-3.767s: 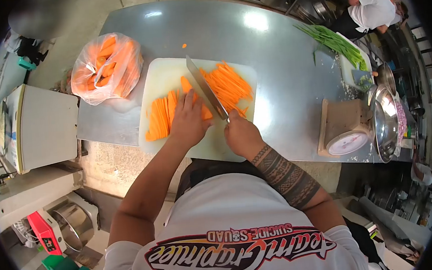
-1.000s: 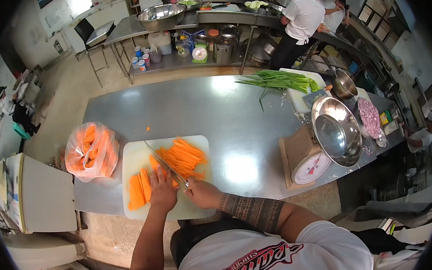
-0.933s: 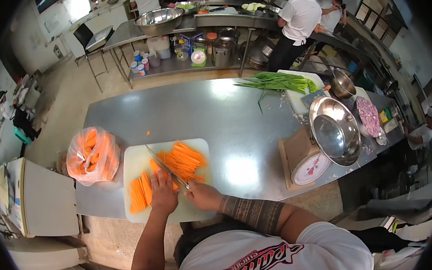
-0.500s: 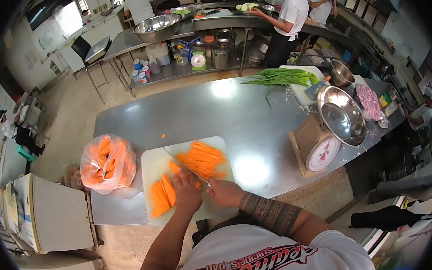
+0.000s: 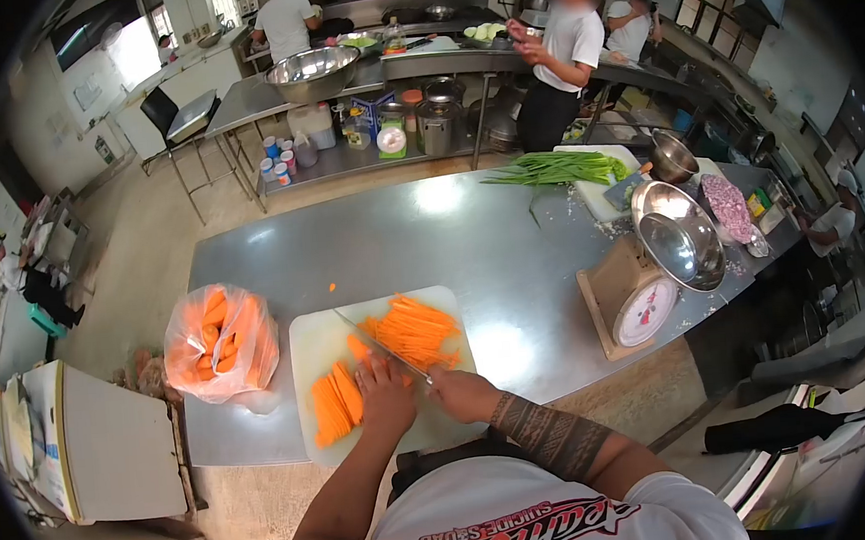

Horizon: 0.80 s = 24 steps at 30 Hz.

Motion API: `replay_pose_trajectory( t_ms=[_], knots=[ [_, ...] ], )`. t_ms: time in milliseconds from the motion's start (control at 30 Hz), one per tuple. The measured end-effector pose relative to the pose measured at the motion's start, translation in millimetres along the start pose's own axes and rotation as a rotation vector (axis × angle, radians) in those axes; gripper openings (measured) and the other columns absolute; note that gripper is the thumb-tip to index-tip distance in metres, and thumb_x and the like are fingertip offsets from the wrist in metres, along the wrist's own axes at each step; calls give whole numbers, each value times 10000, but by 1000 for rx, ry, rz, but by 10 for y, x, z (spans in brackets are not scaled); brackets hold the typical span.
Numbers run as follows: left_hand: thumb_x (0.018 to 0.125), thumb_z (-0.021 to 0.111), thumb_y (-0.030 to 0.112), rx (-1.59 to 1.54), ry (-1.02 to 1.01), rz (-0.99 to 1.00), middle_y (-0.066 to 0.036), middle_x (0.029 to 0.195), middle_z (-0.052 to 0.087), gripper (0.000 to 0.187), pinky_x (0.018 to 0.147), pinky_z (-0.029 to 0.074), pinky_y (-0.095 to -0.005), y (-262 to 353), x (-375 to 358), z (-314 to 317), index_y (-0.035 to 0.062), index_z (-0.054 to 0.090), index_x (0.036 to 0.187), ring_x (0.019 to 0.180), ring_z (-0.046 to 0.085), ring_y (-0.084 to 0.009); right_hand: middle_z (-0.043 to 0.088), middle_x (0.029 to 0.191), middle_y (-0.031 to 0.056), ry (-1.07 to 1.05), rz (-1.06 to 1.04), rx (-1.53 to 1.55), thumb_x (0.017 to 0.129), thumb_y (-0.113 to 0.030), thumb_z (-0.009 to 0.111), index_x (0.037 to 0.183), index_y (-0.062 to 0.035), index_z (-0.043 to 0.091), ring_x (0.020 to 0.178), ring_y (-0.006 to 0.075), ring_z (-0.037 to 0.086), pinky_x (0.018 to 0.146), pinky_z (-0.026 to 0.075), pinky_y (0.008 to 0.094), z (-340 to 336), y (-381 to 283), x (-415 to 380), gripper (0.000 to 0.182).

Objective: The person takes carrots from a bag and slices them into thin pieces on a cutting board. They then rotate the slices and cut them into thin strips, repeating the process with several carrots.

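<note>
My right hand (image 5: 463,394) is wrapped round the handle of a knife (image 5: 383,346), whose blade points up and left across the white cutting board (image 5: 453,424). Just left of the blade, my left hand (image 5: 385,392) presses down on carrot pieces, its fingertips close to the knife; what lies under the fingers is partly hidden. A pile of thin carrot strips (image 5: 419,331) lies to the right of the blade. Carrot slices (image 5: 336,405) lie in an overlapping row at the board's left side. Left of the board is a clear plastic bag of carrots (image 5: 219,343).
On the steel table (image 5: 351,251), a scale (image 5: 627,301) with a metal bowl (image 5: 681,238) stands at the right. Behind it are green onions (image 5: 566,167) on another board, a cleaver and a pot (image 5: 672,158). A person (image 5: 569,45) stands across the table by another counter.
The view has shifted slightly. My hands and the knife remain at the carrots with little change. The person across the table has raised their hands.
</note>
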<state>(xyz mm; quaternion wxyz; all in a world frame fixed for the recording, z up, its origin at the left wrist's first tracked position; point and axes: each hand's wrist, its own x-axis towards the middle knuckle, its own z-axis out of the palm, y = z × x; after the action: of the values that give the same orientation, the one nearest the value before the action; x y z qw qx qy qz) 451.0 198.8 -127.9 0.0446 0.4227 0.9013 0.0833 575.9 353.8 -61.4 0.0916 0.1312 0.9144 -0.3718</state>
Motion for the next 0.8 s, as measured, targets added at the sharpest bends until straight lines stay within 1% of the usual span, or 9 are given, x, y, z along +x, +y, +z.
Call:
replay_pose_trajectory(
  t_ms=[200,300,500,533,600,700,800],
  knots=[
    [1021,622,382,13,-10,-12,-383,1683,220,740,1279,214,-634,6,-9,21,-56,426,1584,1542,236,-595,710,967,288,0,-18,18,1068,-274,546,1165,40,493,946,476,705,845,541,552,88,122,49,333],
    [1029,609,387,17,-61,-30,-381,1691,206,744,1288,195,-624,62,-17,-106,-57,416,1594,1550,223,-592,710,950,286,-7,-31,39,1072,-278,545,1168,41,488,923,477,707,830,542,552,85,132,50,338],
    [1036,590,400,-2,-62,-40,-375,1709,166,752,1293,178,-622,57,-14,-72,-59,404,1603,1564,182,-591,707,920,285,-20,-44,51,1080,-275,536,1173,41,466,878,485,707,776,535,580,-2,66,16,336],
    [1036,590,401,-1,-77,-46,-376,1709,164,753,1292,177,-625,90,27,-117,-60,404,1602,1565,180,-591,699,897,286,-51,-16,31,1081,-274,533,1168,40,456,859,485,704,756,531,583,-9,54,32,335],
    [1036,591,402,7,-129,-65,-377,1709,161,756,1290,176,-631,121,10,-198,-64,404,1601,1566,175,-591,695,887,285,-49,-22,41,1081,-275,533,1160,41,455,853,483,703,757,531,581,-46,50,44,335],
    [1036,596,403,52,-80,-27,-380,1708,160,758,1289,174,-637,53,-19,-79,-64,403,1601,1565,180,-590,696,882,280,-42,-21,42,1081,-278,530,1152,39,454,848,479,703,764,533,579,-23,28,-6,333],
    [1033,608,403,4,-91,-46,-378,1712,145,770,1291,171,-633,71,-1,-124,-56,389,1611,1568,174,-586,701,890,275,-32,-22,43,1082,-285,526,1159,33,457,850,476,706,773,535,578,-7,35,2,335]
  ],
)
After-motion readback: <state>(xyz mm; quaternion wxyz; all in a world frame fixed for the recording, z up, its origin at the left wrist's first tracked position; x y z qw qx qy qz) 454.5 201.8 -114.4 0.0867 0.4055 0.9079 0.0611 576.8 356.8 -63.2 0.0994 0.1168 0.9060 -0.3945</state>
